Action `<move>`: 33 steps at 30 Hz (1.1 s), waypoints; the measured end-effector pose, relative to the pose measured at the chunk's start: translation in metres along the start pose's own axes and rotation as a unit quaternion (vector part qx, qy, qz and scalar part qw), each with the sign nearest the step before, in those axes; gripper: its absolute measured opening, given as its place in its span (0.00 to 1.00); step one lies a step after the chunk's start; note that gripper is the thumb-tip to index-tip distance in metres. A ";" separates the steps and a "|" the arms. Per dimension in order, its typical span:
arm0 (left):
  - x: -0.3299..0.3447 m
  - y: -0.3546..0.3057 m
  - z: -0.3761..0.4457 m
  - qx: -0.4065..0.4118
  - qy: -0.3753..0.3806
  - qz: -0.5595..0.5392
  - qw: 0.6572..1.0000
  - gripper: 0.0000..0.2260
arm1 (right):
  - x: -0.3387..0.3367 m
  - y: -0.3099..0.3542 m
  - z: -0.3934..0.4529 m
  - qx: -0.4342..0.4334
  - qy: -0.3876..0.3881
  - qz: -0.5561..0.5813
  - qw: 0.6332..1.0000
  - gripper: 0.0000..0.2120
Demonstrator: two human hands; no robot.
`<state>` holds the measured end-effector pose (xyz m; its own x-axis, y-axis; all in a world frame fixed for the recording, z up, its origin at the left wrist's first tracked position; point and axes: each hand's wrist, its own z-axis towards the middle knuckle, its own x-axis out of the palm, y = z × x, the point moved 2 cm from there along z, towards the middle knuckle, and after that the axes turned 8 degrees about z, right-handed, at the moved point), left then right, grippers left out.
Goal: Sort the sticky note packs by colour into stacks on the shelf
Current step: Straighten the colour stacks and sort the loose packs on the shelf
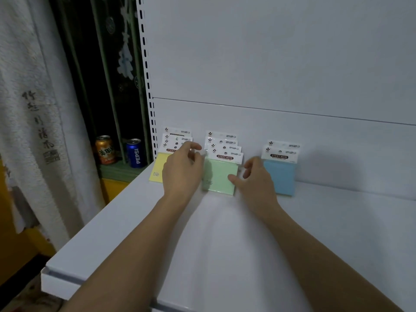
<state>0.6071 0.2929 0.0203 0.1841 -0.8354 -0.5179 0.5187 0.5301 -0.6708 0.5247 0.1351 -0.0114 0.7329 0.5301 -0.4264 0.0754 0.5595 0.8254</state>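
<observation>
My two hands bracket the green stack point(221, 174), which lies flat on the white shelf point(225, 233) against the back panel point(270, 75), long axis running away from me toward that panel. My left hand point(182, 170) sits at the stack's left edge, fingers loosely curled with the tips up by the header cards, partly covering the yellow stack point(157, 167); whether it pinches a card there I cannot tell, since the fingertips blur. My right hand point(254, 179) is at the stack's right edge, thumb lying on the green face and the other fingers relaxed and slightly spread, gripping nothing that I can see. The right hand looks the nearer of the two to the pack bodies; the left is nearer the hanging tabs. So the stack lies squarely between my palms, and I judge the next move is a squeeze inward to square its edges.

The blue stack point(280, 174) stands apart to the right (only two header cards show, against four on the green). Each pack is a flat pastel block in glossy clear wrap, topped by a stiff white card with a dark label. The shelf is smooth painted metal. Off to the left, two drink cans point(121, 152) stand on a sill beside a pale cloth point(29, 109).
</observation>
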 end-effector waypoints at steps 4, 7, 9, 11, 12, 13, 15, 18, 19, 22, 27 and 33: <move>0.003 -0.010 -0.012 0.047 0.024 0.057 0.997 0.08 | -0.012 0.009 0.000 -0.023 -0.022 0.006 0.999 0.11; 0.003 -0.017 -0.019 0.092 0.071 0.125 0.985 0.10 | -0.019 0.010 -0.002 -0.017 -0.004 -0.001 1.000 0.13; 0.000 -0.023 -0.026 0.112 0.111 0.171 0.973 0.11 | -0.025 0.012 -0.005 -0.014 0.022 -0.001 1.000 0.16; -0.005 -0.028 -0.034 0.121 0.163 0.221 0.954 0.13 | -0.032 0.017 -0.010 -0.012 0.071 0.007 0.997 0.17; -0.008 -0.030 -0.038 0.124 0.189 0.241 0.944 0.13 | -0.036 0.021 -0.014 -0.013 0.101 0.001 0.995 0.17; -0.013 -0.033 -0.042 0.125 0.209 0.256 0.935 0.13 | -0.040 0.025 -0.019 -0.013 0.129 -0.010 0.992 0.17; -0.023 -0.036 -0.050 0.122 0.235 0.262 0.928 0.14 | -0.048 0.031 -0.030 -0.012 0.157 -0.039 0.987 0.17; -0.037 -0.039 -0.062 0.112 0.255 0.254 0.926 0.15 | -0.063 0.040 -0.049 0.001 0.175 -0.096 0.980 0.14; -0.043 -0.040 -0.067 0.112 0.264 0.254 0.924 0.15 | -0.069 0.044 -0.057 0.004 0.181 -0.119 0.976 0.13; -0.065 -0.043 -0.087 0.127 0.289 0.246 0.916 0.16 | -0.092 0.058 -0.091 0.022 0.198 -0.180 0.963 0.13; -0.095 -0.062 -0.121 0.156 0.295 0.228 0.915 0.16 | -0.135 0.074 -0.143 0.049 0.190 -0.260 0.945 0.16; -0.108 -0.096 -0.161 0.180 0.300 0.206 0.914 0.15 | -0.178 0.079 -0.193 0.058 0.130 -0.268 0.953 0.16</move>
<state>0.4031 0.3552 0.0551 -0.0095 -0.2884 -0.9575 0.7699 0.6089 -0.1910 0.2699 0.2081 0.0584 0.3777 0.3366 -0.8625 0.4763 0.7282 0.4928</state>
